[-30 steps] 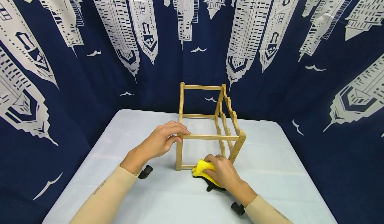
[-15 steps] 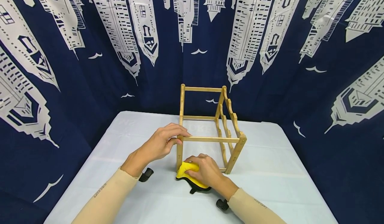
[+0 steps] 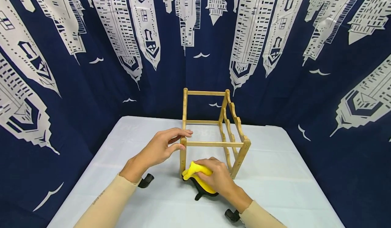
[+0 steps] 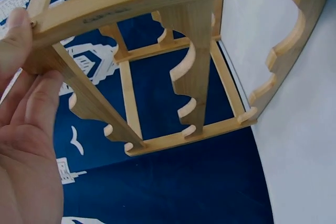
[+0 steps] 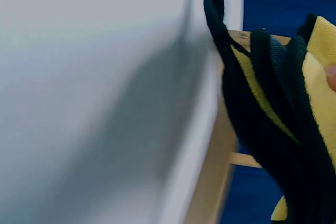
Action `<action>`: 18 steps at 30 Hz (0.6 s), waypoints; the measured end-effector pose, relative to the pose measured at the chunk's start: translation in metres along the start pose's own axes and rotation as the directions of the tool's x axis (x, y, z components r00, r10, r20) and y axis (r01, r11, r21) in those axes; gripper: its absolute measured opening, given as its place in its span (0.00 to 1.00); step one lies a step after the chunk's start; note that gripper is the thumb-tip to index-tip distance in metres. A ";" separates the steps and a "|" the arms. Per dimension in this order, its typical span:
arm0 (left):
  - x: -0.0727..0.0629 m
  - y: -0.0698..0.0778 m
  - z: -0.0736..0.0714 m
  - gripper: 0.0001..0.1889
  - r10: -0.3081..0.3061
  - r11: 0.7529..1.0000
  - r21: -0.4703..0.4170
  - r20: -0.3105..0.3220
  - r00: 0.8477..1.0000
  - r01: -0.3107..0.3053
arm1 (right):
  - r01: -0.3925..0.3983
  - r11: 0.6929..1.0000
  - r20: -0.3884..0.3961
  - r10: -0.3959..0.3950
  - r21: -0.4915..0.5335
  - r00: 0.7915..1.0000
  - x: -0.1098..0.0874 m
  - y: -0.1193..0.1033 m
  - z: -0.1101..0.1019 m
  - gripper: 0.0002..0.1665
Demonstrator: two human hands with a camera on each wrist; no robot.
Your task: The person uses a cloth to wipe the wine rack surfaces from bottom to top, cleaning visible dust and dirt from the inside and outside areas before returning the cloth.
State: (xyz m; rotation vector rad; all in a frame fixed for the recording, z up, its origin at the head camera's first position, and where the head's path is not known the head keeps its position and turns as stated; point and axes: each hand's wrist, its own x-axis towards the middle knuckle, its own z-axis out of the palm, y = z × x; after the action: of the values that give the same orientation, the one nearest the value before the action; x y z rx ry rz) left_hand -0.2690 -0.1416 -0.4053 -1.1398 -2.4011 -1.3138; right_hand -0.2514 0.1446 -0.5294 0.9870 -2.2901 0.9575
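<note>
A wooden rack (image 3: 213,144) with scalloped side slats stands on the table in the head view. My left hand (image 3: 160,147) is at its near left top corner, thumb and fingers on either side of the post. The left wrist view shows the fingers (image 4: 44,95) against the wood (image 4: 131,10). My right hand (image 3: 218,174) grips a bunched yellow cleaning cloth (image 3: 197,168) with a black underside, low at the rack's front. In the right wrist view, the cloth's dark folds and loop (image 5: 214,6) hang beside the rack; most of that hand is out of frame.
The table has a white cover (image 3: 146,207). Behind it hangs a navy curtain (image 3: 171,75) printed with white buildings. Black wrist devices (image 3: 146,180) sit below both wrists, at the beige sleeves (image 3: 107,204).
My right hand moved left with the cloth along the rack's lower front, then slightly back right. The left hand's fingers lifted a little from the top rail.
</note>
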 end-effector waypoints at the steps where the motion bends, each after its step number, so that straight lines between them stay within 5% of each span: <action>1: -0.001 -0.001 -0.001 0.20 -0.007 1.000 -0.017 -0.019 1.000 0.007 | 0.037 0.999 -0.044 -0.037 0.007 0.998 0.001 -0.002 -0.005 0.25; 6: -0.005 -0.006 -0.004 0.14 0.005 0.998 -0.060 -0.097 0.995 -0.011 | 0.222 0.975 -0.182 -0.218 0.001 0.959 0.012 -0.018 -0.039 0.25; 9: -0.006 -0.008 -0.004 0.12 0.015 0.996 -0.089 -0.111 0.994 -0.025 | 0.336 0.940 -0.236 -0.338 -0.051 0.911 0.024 -0.029 -0.062 0.16; 13: -0.004 -0.007 -0.006 0.11 0.007 0.994 -0.107 -0.116 0.993 -0.019 | 0.405 0.897 -0.272 -0.440 -0.177 0.856 0.045 -0.043 -0.091 0.18; 15: -0.003 -0.006 -0.006 0.10 -0.002 0.994 -0.110 -0.116 0.993 -0.010 | 0.393 0.891 -0.257 -0.445 -0.228 0.858 0.055 -0.050 -0.102 0.18; 18: -0.003 -0.006 -0.006 0.11 -0.005 0.994 -0.105 -0.116 0.993 -0.007 | 0.353 0.894 -0.191 -0.411 -0.274 0.892 0.070 -0.057 -0.113 0.22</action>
State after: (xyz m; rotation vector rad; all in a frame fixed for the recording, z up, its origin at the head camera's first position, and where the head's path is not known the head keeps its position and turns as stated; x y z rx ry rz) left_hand -0.2726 -0.1500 -0.4069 -1.0579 -2.2732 -1.4789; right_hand -0.2368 0.1699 -0.3880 1.0985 -1.8545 0.5896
